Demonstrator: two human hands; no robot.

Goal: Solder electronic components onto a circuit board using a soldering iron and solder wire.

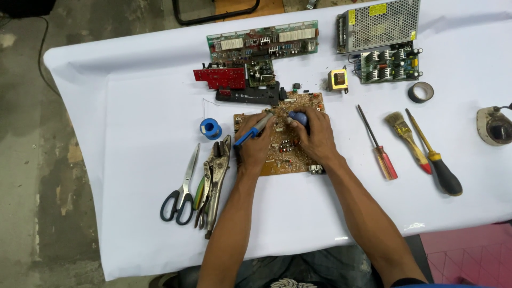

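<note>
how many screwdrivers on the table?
2, both right of the brown circuit board: a red-handled screwdriver nearest it, and a yellow-and-black-handled screwdriver beyond the paintbrush. The tool in the left hand looks different.

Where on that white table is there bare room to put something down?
Bare cloth lies left of the scissors, along the near table edge, and beyond the black-handled screwdriver. It is crowded around the brown circuit board and the boards behind it.
</note>
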